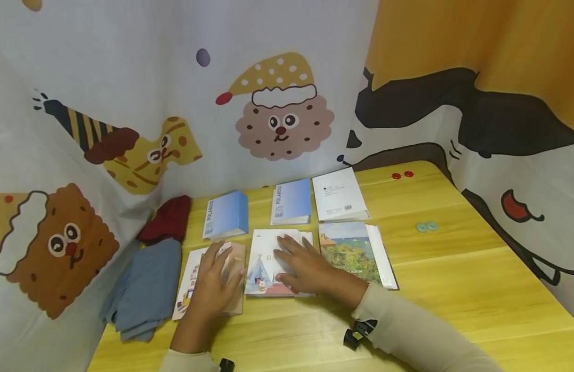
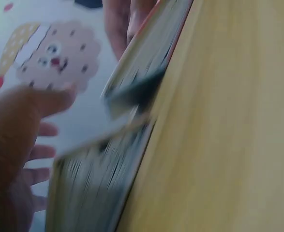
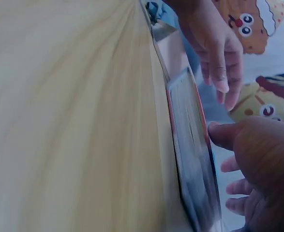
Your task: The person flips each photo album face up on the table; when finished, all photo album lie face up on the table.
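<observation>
I see both arms clad in cream long sleeves [image 1: 407, 330]. A small black camera mount [image 1: 358, 333] sits at each wrist. Both hands are bare.

Two blue Polaroid albums [image 1: 226, 214] stand behind my counter [image 1: 454, 289]; a landscape album [image 1: 354, 251] lies right; cloths [image 1: 147, 289] heap left.

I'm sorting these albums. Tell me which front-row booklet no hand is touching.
The landscape-cover album, rightmost in the front row. The left hand rests on the pink one and the right hand on the tent-cover one.
</observation>
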Demonstrator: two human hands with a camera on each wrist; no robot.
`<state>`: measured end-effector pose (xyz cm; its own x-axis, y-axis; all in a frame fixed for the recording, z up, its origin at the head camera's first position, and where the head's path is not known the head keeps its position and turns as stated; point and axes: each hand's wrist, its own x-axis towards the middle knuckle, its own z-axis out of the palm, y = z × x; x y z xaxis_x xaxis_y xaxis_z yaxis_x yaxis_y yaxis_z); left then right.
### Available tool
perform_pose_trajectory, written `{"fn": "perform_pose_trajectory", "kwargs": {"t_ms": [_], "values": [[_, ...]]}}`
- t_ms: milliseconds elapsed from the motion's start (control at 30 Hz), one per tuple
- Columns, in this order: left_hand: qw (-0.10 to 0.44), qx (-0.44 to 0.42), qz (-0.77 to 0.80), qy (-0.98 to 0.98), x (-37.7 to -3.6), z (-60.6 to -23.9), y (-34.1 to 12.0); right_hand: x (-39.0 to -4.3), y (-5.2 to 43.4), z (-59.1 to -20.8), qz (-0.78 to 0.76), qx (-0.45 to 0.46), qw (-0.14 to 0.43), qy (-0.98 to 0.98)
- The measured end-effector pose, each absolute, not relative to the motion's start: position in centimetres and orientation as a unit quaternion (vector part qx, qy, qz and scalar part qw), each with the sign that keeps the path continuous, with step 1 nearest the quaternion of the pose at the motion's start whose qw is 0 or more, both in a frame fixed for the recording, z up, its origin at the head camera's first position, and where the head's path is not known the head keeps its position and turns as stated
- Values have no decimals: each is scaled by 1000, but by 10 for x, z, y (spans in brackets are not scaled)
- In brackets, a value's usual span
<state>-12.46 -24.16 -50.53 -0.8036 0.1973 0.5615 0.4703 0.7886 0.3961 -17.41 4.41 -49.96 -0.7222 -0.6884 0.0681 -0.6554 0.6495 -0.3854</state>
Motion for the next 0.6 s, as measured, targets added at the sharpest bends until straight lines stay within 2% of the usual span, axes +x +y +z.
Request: {"fn": "perform_pose_trajectory", "kwargs": {"t_ms": [400,600], "values": [[-2,-167,-276,-947,-112,-495,-284,-160,-24,-501,-156,-398,46,903],[-65,-154,-298,-940,-107,-493,-288,-173,-45,-494,-152,-376,67,912]]}}
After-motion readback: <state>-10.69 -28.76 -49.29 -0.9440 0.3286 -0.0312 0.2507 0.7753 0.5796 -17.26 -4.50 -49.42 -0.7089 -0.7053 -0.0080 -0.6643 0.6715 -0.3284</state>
